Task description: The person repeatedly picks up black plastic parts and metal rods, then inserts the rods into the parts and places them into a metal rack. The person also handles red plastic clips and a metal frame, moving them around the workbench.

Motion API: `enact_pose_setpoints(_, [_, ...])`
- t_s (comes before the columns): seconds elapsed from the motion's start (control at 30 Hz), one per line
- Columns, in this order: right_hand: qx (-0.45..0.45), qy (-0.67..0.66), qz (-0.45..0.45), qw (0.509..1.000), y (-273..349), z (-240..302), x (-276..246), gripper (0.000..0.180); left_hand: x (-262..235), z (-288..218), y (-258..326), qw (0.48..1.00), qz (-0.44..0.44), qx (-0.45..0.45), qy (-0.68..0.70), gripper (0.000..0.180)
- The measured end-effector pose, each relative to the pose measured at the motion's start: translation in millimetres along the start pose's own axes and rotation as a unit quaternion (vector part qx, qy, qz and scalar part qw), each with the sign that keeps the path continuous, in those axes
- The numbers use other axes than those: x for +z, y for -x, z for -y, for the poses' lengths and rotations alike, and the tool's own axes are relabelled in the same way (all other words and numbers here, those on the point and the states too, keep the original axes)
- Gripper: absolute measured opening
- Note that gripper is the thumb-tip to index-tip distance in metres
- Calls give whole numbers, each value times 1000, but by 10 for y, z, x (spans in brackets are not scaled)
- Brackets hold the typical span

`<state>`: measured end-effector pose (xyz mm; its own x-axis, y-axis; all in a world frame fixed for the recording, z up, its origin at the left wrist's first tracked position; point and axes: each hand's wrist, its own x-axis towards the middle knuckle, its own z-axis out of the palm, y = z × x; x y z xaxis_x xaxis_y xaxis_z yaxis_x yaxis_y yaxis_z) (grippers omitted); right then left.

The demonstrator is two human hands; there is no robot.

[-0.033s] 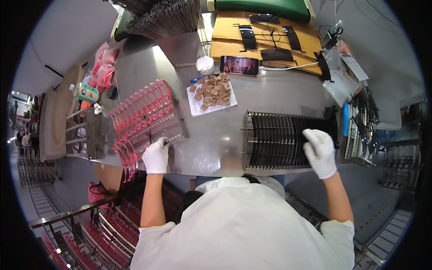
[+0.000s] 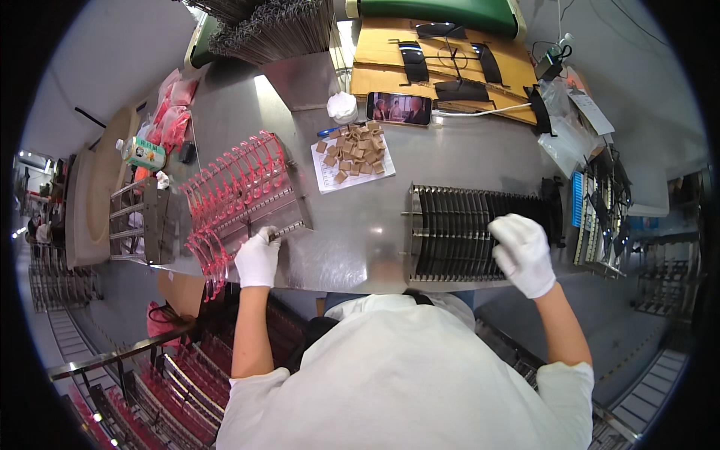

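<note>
2 racks [image 2: 298, 226] [image 2: 415, 232], L w/ pink pcs [image 2: 247, 169], R blk slats [image 2: 457, 244]

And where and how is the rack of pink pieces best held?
Probably grip the rack by the right end of its near bar, coming from the right. That end looks bare, while pink pieces crowd the rack's left and far parts.

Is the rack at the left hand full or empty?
Partly filled: pink pieces line its far row, but the slotted bar right of the left hand shows bare slots.
</note>
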<state>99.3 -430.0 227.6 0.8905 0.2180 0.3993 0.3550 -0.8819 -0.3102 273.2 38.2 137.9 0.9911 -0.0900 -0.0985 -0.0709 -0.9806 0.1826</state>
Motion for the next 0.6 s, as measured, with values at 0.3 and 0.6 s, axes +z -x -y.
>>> enact_pose_setpoints(0.3, [-158,-3,190,969,-191,106,321,73,-1054,-388,762,811,-222,21,541,26])
enact_pose_setpoints(0.6, [-173,-2,204,964,-165,137,330,77,739,-954,892,705,40,-55,706,15])
